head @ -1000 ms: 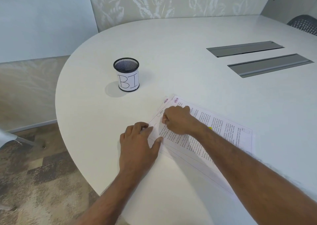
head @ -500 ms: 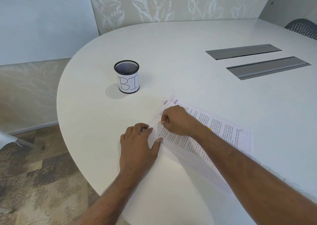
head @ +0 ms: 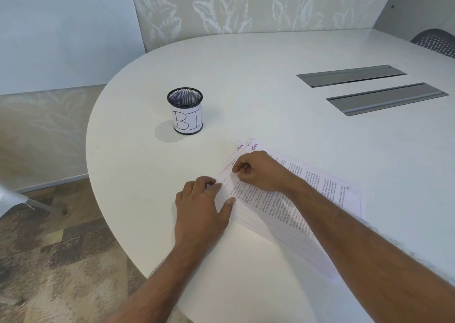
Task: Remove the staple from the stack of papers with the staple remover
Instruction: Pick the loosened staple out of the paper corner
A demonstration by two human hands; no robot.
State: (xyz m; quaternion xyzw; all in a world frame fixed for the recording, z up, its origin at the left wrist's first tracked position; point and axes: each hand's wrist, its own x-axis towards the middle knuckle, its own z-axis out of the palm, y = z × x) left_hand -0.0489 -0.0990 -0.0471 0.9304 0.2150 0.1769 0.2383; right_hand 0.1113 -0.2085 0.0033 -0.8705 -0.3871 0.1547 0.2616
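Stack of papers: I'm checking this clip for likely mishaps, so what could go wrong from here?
The right hand is curled near the far corner of the fanned stack of white printed papers; a hard pull might tear that corner. The left hand presses only the stack's left edge, so the sheets could slide. No staple remover shows, so its bite on the staple cannot be checked.

This is an office meeting room — a broad white conference table (head: 270,88) has two grey metal hatches (head: 350,75) set into its top, and bears a mesh pen cup (head: 186,112) labelled "BI" and printed papers (head: 332,184). A mesh-backed chair (head: 435,42) stands beyond, with patchwork carpet (head: 61,261) below.
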